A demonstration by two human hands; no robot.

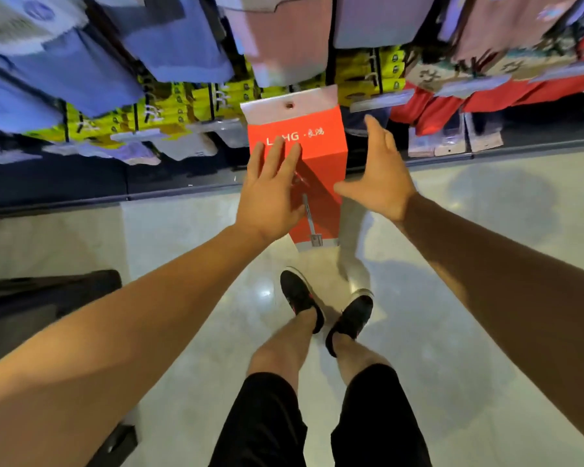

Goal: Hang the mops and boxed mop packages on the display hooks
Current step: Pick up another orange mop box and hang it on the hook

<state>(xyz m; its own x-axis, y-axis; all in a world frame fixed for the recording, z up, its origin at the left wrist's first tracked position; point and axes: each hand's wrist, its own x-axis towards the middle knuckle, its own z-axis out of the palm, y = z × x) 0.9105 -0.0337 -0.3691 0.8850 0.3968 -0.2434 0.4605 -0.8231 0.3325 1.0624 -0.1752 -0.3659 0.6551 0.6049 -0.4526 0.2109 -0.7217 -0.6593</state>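
Both hands spread open: left hand (270, 193) lies flat against the red boxed mop package (321, 156), right hand (381, 176) just off its right edge, gripping nothing. Package stands upright between them before the display rack (182, 109), its white hang tab (289, 102) uppermost. Bare floor (452, 315) lies open below.

Both arms outstretched, left hand (270, 193) flat with fingers spread, right hand (380, 173) open, palm inward.
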